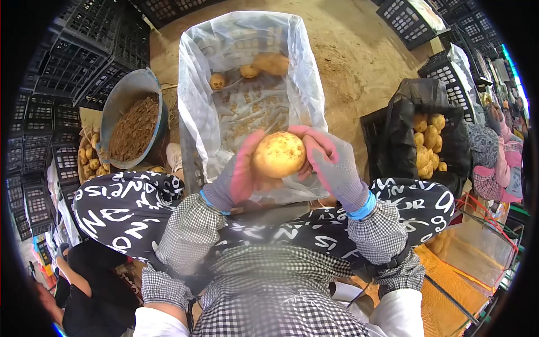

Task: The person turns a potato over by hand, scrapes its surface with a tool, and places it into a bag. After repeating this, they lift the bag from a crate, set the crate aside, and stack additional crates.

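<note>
Black-and-white checked apron [269, 297] fills the bottom, nearest the lens. Straight ahead sits a crate lined with clear plastic [196, 95], a few potatoes [272, 64] at its far end. Round blue-grey tub of brown soil [160, 126] on the left, black-lined crate of yellow potatoes [401, 106] on the right. Nothing's blocking the big round yellow potato [279, 154], held over the near end of the clear-lined crate. Left hand [238, 177] in a grey-and-pink glove is cupped round one side, right hand [332, 164], gloved to match, curls against the other.
</note>
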Demonstrator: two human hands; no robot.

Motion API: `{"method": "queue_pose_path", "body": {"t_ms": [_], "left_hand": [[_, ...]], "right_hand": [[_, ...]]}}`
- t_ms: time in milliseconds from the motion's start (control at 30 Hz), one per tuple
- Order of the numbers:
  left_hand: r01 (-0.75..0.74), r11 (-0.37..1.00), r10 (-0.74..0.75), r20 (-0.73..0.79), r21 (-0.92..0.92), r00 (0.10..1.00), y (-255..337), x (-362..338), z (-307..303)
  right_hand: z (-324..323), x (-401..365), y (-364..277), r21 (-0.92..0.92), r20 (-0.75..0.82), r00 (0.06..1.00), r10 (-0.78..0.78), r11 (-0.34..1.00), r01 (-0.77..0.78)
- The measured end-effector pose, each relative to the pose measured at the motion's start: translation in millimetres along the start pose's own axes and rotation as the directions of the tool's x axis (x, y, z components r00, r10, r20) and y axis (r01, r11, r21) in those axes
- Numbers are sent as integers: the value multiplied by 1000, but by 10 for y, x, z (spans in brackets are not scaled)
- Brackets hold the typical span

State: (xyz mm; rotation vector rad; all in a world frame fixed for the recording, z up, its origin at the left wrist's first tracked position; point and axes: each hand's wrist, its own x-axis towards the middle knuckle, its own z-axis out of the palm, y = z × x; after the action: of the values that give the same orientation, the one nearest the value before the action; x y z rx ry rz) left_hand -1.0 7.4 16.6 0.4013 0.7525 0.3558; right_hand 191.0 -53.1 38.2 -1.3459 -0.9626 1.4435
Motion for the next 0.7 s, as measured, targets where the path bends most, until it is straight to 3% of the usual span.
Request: {"method": "queue_pose_path", "body": {"t_ms": [67,167,267,300,533,700], "left_hand": [[-13,996,22,107,-90,994,1,14,-28],[-358,934,353,205,-13,913,36,-62,33],[-484,875,479,190,-22,857,79,-50,-27],[-514,858,506,157,13,848,82,-61,-28],[-584,784,583,75,211,809,20,-16,58],[-563,796,570,38,221,821,-31,10,31]], "right_hand": [[-60,29,24,-43,44,999,-22,999,24],[-5,70,-2,18,-166,967,-192,980,197],[16,19,-139,-162,-323,896,-304,951,264],[31,6,-196,-118,-349,892,-287,958,262],[149,-65,-185,-155,-107,986,-125,982,107],[208,-33,40,-227,-52,969,-241,948,224]]}}
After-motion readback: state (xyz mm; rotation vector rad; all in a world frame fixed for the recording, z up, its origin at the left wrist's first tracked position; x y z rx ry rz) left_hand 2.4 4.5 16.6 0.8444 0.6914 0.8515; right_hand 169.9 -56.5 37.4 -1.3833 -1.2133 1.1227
